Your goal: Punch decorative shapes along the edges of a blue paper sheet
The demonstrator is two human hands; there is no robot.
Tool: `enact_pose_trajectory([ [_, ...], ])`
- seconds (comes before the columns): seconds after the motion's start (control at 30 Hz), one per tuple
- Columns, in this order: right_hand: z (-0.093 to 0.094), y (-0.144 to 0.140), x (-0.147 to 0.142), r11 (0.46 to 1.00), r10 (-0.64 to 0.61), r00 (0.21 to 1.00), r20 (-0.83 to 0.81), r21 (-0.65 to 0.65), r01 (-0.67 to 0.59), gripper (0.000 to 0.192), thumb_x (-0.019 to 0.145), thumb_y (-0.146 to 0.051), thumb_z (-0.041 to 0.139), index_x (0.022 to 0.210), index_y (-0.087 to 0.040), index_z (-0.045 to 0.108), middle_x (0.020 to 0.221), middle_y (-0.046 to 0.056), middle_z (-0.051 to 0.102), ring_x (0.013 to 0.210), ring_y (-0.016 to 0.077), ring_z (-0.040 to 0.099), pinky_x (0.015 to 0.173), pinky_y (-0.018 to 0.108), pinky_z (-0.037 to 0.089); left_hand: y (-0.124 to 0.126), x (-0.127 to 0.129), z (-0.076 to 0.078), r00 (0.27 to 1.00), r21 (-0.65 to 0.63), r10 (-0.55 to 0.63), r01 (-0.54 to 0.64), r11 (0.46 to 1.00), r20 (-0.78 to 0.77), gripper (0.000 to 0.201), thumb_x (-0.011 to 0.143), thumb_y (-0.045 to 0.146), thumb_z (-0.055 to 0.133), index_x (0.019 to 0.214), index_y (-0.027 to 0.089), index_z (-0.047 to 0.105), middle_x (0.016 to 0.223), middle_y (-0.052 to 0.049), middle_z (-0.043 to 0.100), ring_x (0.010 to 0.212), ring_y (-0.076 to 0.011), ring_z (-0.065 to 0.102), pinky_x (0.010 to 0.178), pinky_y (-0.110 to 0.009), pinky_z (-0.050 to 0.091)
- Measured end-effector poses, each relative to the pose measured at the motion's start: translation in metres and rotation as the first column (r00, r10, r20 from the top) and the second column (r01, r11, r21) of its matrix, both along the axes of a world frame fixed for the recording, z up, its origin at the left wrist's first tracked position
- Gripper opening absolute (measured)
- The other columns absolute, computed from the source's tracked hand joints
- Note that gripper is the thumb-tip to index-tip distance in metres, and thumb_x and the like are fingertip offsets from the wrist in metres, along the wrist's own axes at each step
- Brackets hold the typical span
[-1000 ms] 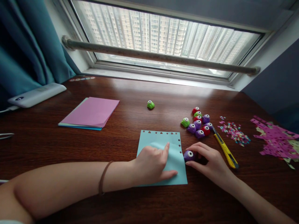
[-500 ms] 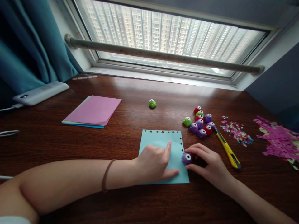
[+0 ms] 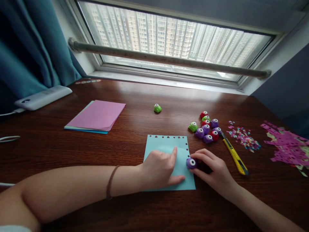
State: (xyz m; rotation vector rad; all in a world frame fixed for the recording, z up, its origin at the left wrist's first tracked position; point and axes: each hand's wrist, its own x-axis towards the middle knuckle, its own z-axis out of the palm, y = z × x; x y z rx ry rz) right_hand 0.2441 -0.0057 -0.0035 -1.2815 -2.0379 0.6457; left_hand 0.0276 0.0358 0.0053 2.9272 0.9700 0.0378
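Observation:
A light blue sheet of paper [image 3: 181, 170] lies on the table, with small star and heart holes along its top edge and down the upper part of its right edge. My left hand [image 3: 160, 167] rests on the sheet, index finger and thumb stretched out, the other fingers curled under. At the sheet's right edge, my right hand [image 3: 212, 166] grips a purple craft punch [image 3: 191, 163] between thumb and fingers. The punch has a white button with a dark mark on top and overlaps the paper's edge.
Several red, green and purple punches [image 3: 206, 129] cluster at the right, beside a yellow utility knife [image 3: 235, 157], confetti [image 3: 245, 138] and pink paper scraps [image 3: 287, 143]. One green punch [image 3: 157, 108] stands alone. Coloured paper [image 3: 96, 114] is stacked left, near a white device [image 3: 44, 97].
My right hand has shifted the purple punch slightly left, further onto the edge of the paper. My left hand has stayed in place on the sheet.

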Motion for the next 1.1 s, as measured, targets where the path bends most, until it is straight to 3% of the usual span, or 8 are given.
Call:
enact_pose_trajectory([
  [1.1, -0.0002, 0.0018, 0.0008, 0.999, 0.013, 1.0, 0.019, -0.033, -0.012, 0.025, 0.079, -0.017, 0.062, 0.104, -0.02, 0.056, 0.098, 0.006, 0.058, 0.09, 0.0182, 0.057, 0.079, 0.029, 0.048, -0.0008, -0.0001, 0.0003, 0.999, 0.035, -0.026, 0.027, 0.999, -0.018, 0.069, 0.087, 0.053, 0.038, 0.126, -0.004, 0.042, 0.074, -0.013, 0.066, 0.063, -0.0268, 0.063, 0.052, -0.038, 0.05],
])
